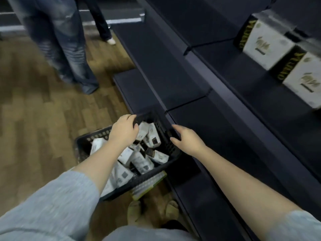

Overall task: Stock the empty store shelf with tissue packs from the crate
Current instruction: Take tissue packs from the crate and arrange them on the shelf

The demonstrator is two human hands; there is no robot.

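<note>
White paper-wrapped tissue packs (141, 160) lie jumbled in the black perforated plastic crate (171, 148), lower centre. The left hand (124, 131) curls over the packs, its grasp hidden; the right hand (186, 139) hovers loosely spread, empty. Blind grabbing could fumble packs.

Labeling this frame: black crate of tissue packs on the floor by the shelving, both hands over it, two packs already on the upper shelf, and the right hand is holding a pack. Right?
Not quite. The head view shows the right hand open with straight fingers at the crate rim, holding no tissue pack. The rest stands: both hands, the left hand included, are over the crate of tissue packs, and two packs sit on the upper shelf.
</note>
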